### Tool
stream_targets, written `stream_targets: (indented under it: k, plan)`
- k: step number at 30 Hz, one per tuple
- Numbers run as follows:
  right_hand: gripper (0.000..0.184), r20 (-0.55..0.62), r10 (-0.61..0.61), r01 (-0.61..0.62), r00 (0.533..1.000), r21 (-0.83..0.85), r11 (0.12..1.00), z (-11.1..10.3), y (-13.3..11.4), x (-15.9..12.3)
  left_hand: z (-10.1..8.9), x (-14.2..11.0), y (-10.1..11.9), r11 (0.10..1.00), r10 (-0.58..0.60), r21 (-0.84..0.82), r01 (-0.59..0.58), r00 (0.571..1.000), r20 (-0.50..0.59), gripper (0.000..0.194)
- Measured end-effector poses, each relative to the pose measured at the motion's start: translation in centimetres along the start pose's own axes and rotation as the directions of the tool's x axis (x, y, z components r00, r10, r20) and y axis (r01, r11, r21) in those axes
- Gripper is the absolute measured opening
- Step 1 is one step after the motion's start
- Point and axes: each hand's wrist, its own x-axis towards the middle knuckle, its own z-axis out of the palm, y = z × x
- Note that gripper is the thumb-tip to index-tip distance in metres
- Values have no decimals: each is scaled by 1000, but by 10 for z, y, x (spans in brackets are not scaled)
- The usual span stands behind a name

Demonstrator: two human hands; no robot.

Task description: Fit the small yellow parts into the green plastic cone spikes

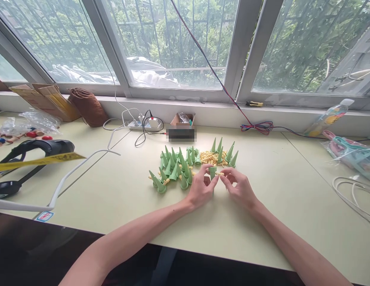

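Observation:
My left hand (202, 184) is closed on a green plastic cone (212, 171), its wide base up and its tip hidden low in the grip. Between the thumb and fingertips of my right hand (237, 183) is a small yellow peg (219, 173), its end touching the side of the cone's base. Just beyond my left hand lies a group of green cones (173, 165), some with yellow pegs sticking out of their sides. Past my fingers, a pile of loose yellow pegs (209, 157) has several upright green cones (229, 153) beside it.
Behind the cones are a small cardboard box (174, 119), a power strip (137, 125) and bundled cables (259, 127). A black headset (50, 147) and a white lamp-like arm (65, 182) stand left. A bottle (328, 119), a bagged bundle (351, 153) and a coiled cable (350, 194) lie right.

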Motion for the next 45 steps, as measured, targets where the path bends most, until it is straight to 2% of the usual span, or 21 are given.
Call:
stream_targets:
  k: [26, 39, 45]
  plan:
    - [33, 20, 67, -66, 998, -44, 997, 0, 1, 1, 0, 1, -4, 1000, 10, 21, -10, 1000, 12, 33]
    - [26, -1, 24, -24, 1000, 2, 1000, -1, 2, 1, 0, 0, -5, 1000, 6, -9, -6, 1000, 9, 28]
    - [20, -27, 24, -25, 999, -28, 999, -1, 1, 0, 0, 1, -4, 1000, -11, -25, 11, 1000, -2, 29]
